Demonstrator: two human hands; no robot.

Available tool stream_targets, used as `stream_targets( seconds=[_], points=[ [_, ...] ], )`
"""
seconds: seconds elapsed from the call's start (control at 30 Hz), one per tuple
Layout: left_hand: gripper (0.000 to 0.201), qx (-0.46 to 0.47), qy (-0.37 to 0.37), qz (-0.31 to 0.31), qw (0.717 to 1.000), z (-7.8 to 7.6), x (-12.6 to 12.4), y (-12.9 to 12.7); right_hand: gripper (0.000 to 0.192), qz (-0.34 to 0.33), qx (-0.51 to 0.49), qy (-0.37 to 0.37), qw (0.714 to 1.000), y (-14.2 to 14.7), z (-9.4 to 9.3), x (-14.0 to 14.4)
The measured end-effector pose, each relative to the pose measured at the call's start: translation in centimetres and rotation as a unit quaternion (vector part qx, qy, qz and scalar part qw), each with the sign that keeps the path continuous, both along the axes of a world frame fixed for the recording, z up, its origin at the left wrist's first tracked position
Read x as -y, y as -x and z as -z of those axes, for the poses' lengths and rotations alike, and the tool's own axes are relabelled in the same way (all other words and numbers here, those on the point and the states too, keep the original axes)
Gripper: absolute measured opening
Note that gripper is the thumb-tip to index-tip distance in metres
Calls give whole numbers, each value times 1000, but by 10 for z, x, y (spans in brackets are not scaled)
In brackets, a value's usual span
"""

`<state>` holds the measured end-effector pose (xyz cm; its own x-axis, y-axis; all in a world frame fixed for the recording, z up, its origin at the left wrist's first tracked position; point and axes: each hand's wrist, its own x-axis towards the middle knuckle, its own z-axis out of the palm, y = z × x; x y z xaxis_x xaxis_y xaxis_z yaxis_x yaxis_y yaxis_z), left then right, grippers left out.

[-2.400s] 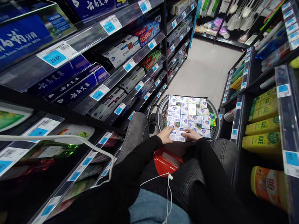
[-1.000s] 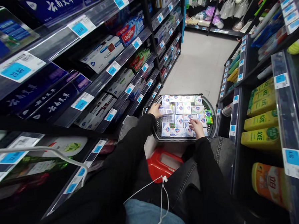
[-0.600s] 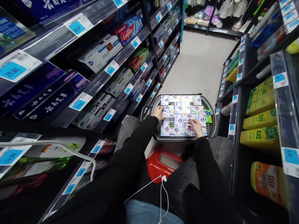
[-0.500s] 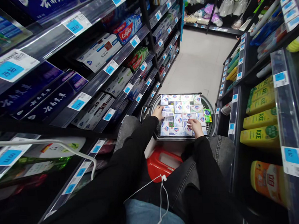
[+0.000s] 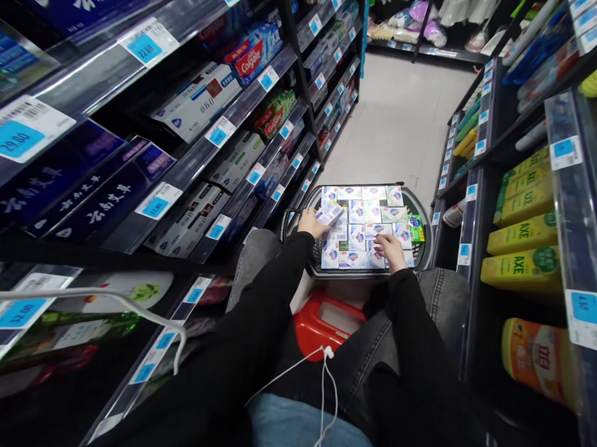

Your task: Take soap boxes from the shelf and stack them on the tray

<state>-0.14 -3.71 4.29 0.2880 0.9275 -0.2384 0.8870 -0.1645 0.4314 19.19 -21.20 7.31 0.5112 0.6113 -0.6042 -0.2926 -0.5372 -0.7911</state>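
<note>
A dark shopping basket point(image 5: 425, 260) stands between my knees, filled with rows of small white soap boxes point(image 5: 358, 237). At its left side, my left hand point(image 5: 313, 223) grips one soap box point(image 5: 329, 212), which is tilted above the others. My right hand point(image 5: 390, 251) lies over the front right boxes with its fingers a little apart, seemingly touching their tops. A green packet point(image 5: 416, 228) sits at the basket's right edge. The basket's handle point(image 5: 289, 224) is folded out on the left.
Toothpaste shelves point(image 5: 252, 106) rise close on my left. On the right, shelves hold yellow AXE bottles point(image 5: 524, 268) and an orange bottle point(image 5: 538, 358). A red stool point(image 5: 324, 322) shows under me. White earphone cords point(image 5: 320, 402) hang in front of my body. Pale floor point(image 5: 397, 111) stretches ahead.
My left hand has lifted and tilted the soap box and shifted slightly left with it. My right hand stays almost in place. The view has moved slightly.
</note>
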Motion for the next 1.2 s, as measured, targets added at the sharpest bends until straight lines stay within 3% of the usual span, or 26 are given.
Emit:
stream_targets(
  seconds=[0.13,0.3,0.43,0.53,0.63,0.8,1.2],
  points=[
    [77,-7,35,-106,994,-12,18,-6,19,-6,-3,-4,1000,2,1,-2],
    [79,-30,64,-146,987,0,38,-20,18,3,-5,-1,1000,3,-1,0],
    [97,-73,90,-94,989,6,46,-24,19,6,-5,2,1000,3,-4,1],
    [110,-106,78,-21,991,3,46,-23,19,-2,-4,3,1000,3,-7,0],
    [114,-127,72,15,989,1,43,-21,18,-2,-4,4,1000,4,-8,0],
    [115,-130,62,35,989,0,36,-22,15,5,-9,5,1000,5,-10,-1],
    [117,-102,85,18,991,-4,25,-28,13,-3,-17,7,1000,5,-8,-2]
  ],
)
